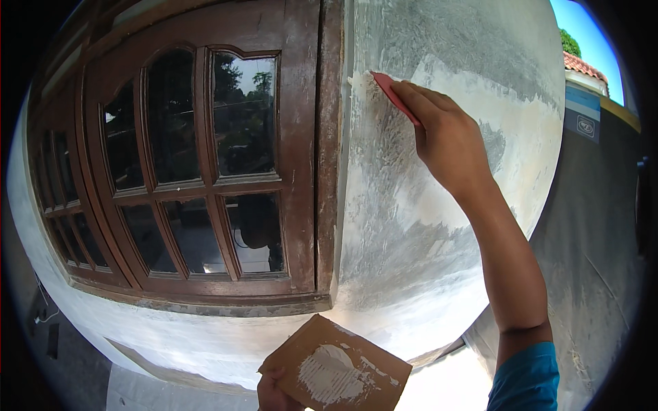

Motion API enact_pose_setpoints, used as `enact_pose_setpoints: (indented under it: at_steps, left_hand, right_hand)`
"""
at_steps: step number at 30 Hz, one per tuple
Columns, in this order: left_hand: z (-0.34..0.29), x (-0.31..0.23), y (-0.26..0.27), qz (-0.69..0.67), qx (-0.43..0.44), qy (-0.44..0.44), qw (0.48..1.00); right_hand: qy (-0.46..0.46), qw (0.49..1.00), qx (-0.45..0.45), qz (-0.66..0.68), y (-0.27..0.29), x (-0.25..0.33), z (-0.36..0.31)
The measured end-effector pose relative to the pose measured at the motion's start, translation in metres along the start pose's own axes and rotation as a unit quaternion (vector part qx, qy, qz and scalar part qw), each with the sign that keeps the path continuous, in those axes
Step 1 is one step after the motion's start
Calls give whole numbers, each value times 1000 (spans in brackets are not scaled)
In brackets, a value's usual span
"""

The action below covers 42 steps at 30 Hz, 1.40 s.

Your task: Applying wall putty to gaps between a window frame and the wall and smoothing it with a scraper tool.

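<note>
With its fingers closed around a red putty scraper (pixel 397 99), my right hand (pixel 449 133) presses the blade's edge to the wall (pixel 411 178) just right of the window frame. White paste shows on the wall by the blade's tip. Low in the view, my left hand (pixel 274 392) grips the left edge of a brown cardboard piece (pixel 315 335). A spread mound of white putty (pixel 332 373) with ridged marks lies on the cardboard, and smaller smears sit near its right side. The cardboard's lower part runs out of view.
A brown wooden window (pixel 299 137) with several glass panes fills the left; its frame stands beside the wall. The wall has grey and whitish patches. At right hang a dark grey sheet (pixel 589 226) and a blue panel (pixel 582 113), with a tiled roof (pixel 584 66) behind.
</note>
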State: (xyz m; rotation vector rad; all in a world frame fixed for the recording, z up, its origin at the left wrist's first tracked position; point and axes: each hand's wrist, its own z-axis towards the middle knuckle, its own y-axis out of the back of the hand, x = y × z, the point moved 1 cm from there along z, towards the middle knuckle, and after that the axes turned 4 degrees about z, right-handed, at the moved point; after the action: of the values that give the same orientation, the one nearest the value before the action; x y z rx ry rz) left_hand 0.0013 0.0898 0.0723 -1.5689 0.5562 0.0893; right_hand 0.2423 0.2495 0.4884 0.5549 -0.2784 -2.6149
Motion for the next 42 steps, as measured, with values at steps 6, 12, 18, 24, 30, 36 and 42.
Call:
enact_pose_setpoints:
  at_steps: [6,12,18,24,30,36,42]
  left_hand:
    - [1,3,0,22,-7,-20,1000]
    - [-2,0,-9,-22,41,0,999]
    - [1,3,-7,-3,-10,-7,1000]
    - [-3,-2,-17,5,-1,-17,1000]
    - [3,3,-6,21,-1,-7,1000]
    - [4,5,7,22,-19,22,999]
    - [7,5,-41,36,-29,-18,999]
  right_hand:
    - [76,997,22,-21,-17,6,-2]
    - [20,998,26,52,0,1,0]
    - [27,998,64,-1,-6,-1,24]
    - [3,993,99,64,5,-2,19]
    - [154,980,71,-108,26,7,97]
    - [106,890,346,-279,53,85,146]
    - [214,817,319,-431,34,123,112]
